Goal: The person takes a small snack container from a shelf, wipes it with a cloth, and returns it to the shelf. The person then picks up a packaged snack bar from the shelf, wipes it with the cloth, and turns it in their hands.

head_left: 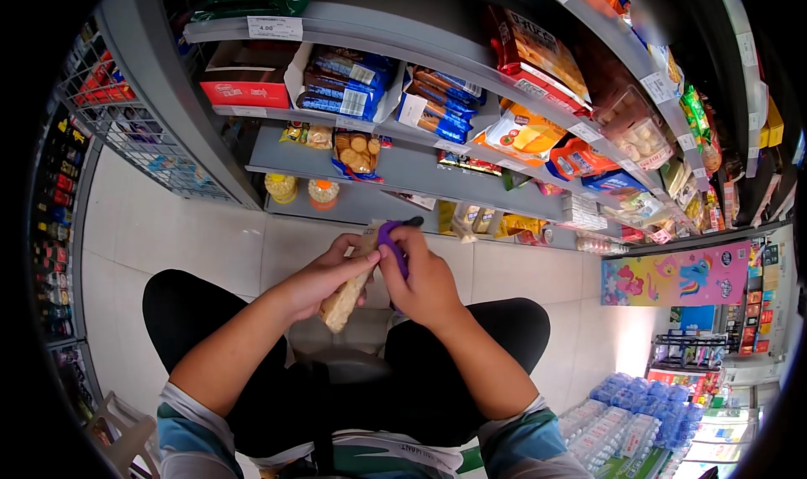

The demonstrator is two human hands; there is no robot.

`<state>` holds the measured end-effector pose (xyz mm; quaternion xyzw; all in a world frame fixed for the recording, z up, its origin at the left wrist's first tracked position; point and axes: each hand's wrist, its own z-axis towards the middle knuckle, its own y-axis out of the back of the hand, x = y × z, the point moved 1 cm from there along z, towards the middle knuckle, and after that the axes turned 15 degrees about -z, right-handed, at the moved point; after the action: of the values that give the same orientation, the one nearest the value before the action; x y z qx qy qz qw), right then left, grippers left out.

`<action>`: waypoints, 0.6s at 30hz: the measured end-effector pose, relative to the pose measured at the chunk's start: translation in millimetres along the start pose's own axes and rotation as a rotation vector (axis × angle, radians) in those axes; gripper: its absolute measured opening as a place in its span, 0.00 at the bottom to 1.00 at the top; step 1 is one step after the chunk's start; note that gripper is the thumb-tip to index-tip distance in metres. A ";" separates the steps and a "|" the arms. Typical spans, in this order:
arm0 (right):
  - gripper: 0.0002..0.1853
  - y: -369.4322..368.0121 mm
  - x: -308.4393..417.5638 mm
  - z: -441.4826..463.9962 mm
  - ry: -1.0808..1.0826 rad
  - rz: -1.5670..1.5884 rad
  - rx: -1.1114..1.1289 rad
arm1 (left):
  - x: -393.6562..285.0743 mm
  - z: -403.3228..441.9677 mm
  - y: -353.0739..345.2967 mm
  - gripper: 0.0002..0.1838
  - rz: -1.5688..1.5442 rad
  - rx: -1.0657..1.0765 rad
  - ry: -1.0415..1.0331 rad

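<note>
A long, pale, beige snack pack (pixel 340 306) slants between my two hands, its lower end pointing toward my lap. My left hand (pixel 324 279) is closed around its middle, with the thumb on top. Just to the right, my right hand (pixel 418 277) grips a purple object (pixel 389 242) with a dark tip, held against the upper end of the pack. What the purple object is cannot be made out for certain. The fingers partly hide the upper end of the pack.
Ahead stand grey shelves (pixel 315 153) with blue-wrapped snacks (pixel 340 84), a bag of round biscuits (pixel 357 153) and lidded jars (pixel 323 194). Stacked bottled water (pixel 647 407) is at lower right, a plastic chair (pixel 126 435) at lower left, and a wire rack (pixel 139 126) at left.
</note>
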<state>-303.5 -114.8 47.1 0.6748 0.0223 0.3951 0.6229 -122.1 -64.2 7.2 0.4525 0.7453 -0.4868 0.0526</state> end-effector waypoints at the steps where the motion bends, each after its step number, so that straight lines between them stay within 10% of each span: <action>1: 0.14 -1.5 -2.2 2.2 -0.050 0.064 -0.055 | -1.3 -1.3 -1.7 0.28 0.000 0.002 0.001; 10: 0.14 -7.3 1.5 0.4 -0.175 0.232 0.003 | 6.5 4.0 8.1 0.27 -0.167 -0.014 0.065; 18: 0.15 -22.6 30.3 -17.9 0.276 0.050 0.063 | 6.9 4.4 17.3 0.20 -0.466 -0.088 -0.174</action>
<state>-282.3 -79.3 41.5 0.6335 0.1036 0.4987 0.5824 -115.1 -61.2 -10.4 0.2222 0.8426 -0.4901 0.0223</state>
